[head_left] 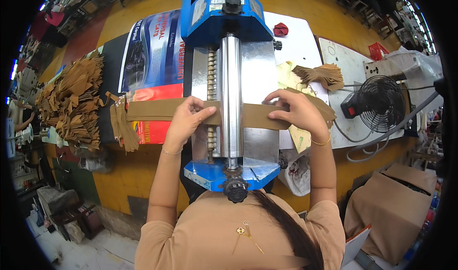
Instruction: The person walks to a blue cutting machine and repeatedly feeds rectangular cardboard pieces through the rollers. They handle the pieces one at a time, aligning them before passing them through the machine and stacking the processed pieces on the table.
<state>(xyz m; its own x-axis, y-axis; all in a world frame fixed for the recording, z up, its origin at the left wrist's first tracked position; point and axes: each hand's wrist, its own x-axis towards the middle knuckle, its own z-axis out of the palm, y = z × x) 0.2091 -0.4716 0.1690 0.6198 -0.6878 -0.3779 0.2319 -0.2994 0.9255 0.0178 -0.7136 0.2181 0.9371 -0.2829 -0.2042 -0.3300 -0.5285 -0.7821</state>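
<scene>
A: Where is the strip?
B: It lies crosswise beneath the roller, a brown length of it showing on either side.
A: And the left hand?
B: Just left of the roller, fingers curled, thumb laid on the strip. Some fingertips are hidden, so whether it pinches the strip cannot be told.
A: How does the right hand stand?
B: To the right of the roller, thumb and forefinger spread apart, the thumb touching the strip.
A: What else is around?
B: Well left of the roller sits a large brown pile. Nearer the roller, a poster runs partly under the strip. Right of the roller lies a brown bundle; farther right stands a black fan.
</scene>
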